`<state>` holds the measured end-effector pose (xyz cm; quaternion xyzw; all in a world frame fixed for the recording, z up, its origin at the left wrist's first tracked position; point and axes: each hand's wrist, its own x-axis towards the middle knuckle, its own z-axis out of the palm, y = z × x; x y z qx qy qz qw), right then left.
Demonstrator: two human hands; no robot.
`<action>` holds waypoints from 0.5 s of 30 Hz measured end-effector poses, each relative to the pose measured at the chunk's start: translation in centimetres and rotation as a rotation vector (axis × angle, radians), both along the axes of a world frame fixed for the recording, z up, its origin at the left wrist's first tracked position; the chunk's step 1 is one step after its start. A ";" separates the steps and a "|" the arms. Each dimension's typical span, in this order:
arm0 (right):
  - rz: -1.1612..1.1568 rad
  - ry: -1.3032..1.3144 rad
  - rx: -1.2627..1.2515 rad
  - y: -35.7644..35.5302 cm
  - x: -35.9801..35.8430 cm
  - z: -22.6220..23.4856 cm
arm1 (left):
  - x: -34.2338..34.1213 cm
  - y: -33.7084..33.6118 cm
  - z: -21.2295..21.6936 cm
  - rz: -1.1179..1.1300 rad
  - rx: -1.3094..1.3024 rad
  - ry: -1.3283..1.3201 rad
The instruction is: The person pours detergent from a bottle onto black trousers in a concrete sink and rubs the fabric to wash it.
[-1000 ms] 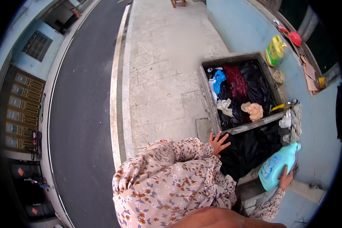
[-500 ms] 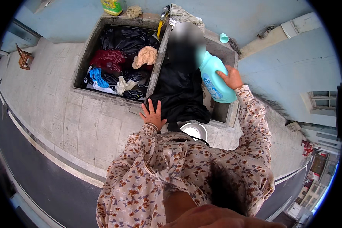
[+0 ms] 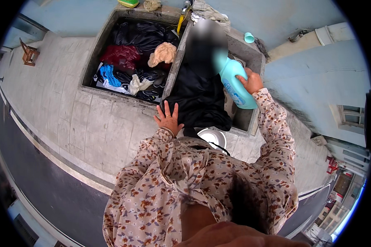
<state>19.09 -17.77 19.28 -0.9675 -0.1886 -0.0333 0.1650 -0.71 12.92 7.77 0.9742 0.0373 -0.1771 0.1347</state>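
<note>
My right hand [image 3: 252,81] grips a turquoise detergent bottle [image 3: 237,88] by its handle. The bottle is tilted over the black garment [image 3: 200,99], and a blurred patch hides its mouth. That black cloth lies spread across the right part of the concrete sink. My left hand [image 3: 169,119] rests with spread fingers on the sink's near edge and the cloth's border, holding nothing. In the left basin [image 3: 90,73], clothes sit in dark water: black pieces, a maroon garment [image 3: 118,57], a peach cloth [image 3: 162,54], a blue cloth [image 3: 108,75] and a cream one [image 3: 137,85].
A turquoise cap [image 3: 249,37] stands on the right basin's far rim. Bundled grey cloth [image 3: 211,14] and a tap with a yellow part [image 3: 180,24] are at the back. A white bucket [image 3: 213,137] stands below the near edge. A wooden chair [image 3: 29,53] is far left.
The whole view has shifted slightly. The detergent bottle looks a little more turned and tilted in my right hand. My left hand stays at the sink's edge.
</note>
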 end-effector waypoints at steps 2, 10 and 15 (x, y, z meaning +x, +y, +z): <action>-0.042 -0.068 0.176 0.0 0.6 -0.1 | 0.3 0.0 0.0 0.005 -0.002 -0.007; -0.003 -0.025 0.166 -0.1 -0.1 -1.7 | 0.3 0.3 0.3 0.015 -0.001 0.031; 0.109 0.165 -0.079 0.4 -2.0 -1.7 | 0.4 0.4 0.4 0.010 -0.012 0.036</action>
